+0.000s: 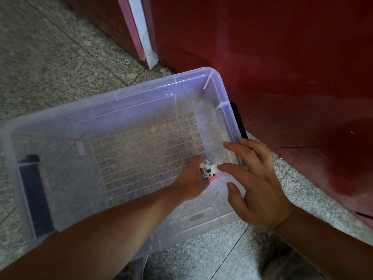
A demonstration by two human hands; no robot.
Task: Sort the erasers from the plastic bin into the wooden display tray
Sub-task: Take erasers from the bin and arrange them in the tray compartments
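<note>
A clear plastic bin (125,93) stands on the speckled floor, its grid-patterned bottom almost bare. My left hand (191,178) reaches deep into the bin's near right corner and grips a small bunch of erasers (207,172), white and grey with one orange-red end showing. My right hand (256,182) hovers over the bin's right rim with fingers spread and straight, its fingertips close to the erasers. The wooden display tray is out of view.
A dark red cabinet front (282,77) rises right behind and to the right of the bin. A pink and white door frame (141,37) stands at the back. Black latches (36,190) sit on the bin's ends. A shoe (286,267) shows at the bottom.
</note>
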